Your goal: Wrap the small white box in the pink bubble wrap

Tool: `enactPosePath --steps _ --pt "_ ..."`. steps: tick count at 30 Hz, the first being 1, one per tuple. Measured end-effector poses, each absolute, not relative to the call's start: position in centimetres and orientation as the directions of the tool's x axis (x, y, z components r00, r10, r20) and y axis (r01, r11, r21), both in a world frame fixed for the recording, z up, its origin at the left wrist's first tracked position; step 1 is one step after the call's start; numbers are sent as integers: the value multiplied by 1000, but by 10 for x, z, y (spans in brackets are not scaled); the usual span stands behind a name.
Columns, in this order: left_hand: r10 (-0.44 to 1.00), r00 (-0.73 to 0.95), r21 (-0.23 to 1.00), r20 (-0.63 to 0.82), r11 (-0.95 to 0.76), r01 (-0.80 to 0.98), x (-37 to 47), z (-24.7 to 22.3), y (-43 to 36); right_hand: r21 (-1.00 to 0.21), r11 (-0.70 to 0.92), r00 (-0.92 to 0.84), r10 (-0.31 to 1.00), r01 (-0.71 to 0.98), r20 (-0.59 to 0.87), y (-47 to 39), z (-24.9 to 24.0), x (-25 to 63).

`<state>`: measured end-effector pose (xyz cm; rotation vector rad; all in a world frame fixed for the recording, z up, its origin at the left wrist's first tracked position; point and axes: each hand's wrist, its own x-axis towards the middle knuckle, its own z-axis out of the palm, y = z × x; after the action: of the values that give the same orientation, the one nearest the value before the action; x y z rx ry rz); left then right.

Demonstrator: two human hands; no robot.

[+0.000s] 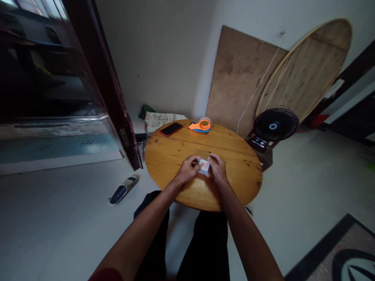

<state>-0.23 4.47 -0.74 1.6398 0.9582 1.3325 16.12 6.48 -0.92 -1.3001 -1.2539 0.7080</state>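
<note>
A small white box-like packet with red print (pixel 204 164) is between my two hands, over the near middle of the round wooden table (pixel 164 156). My left hand (pixel 189 169) grips its left side, fingers curled and thumb on the face. At the right edge of the packet, my right hand (pixel 217 167) holds on with bent fingers and thumb. What the packet contains does not show. Farther back on the table lie an orange and blue tape dispenser (pixel 202 125) with a clear roll and a dark phone with a red edge (pixel 171 128).
A black fan (pixel 275 125) stands at the table's right. Behind it a brown board (pixel 234 74) and a round wooden top (pixel 310 66) lean on the wall. A slipper (pixel 123 190) lies on the floor at left, near a dark door frame (pixel 108 78).
</note>
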Motion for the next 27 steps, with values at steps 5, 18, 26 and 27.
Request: enactPosePath --steps 5,18,26,27 --pt "914 174 921 366 -383 75 -3 -5 45 -956 190 251 937 224 244 67 -2 156" --pt "925 156 931 345 -359 70 -1 -6 45 -943 251 398 859 220 322 60 10 170" --pt "921 166 922 352 -372 105 -2 -7 45 -970 163 190 962 178 196 53 16 166" --pt "920 167 921 355 -375 105 -2 -7 45 -972 148 162 971 183 178 53 15 166"
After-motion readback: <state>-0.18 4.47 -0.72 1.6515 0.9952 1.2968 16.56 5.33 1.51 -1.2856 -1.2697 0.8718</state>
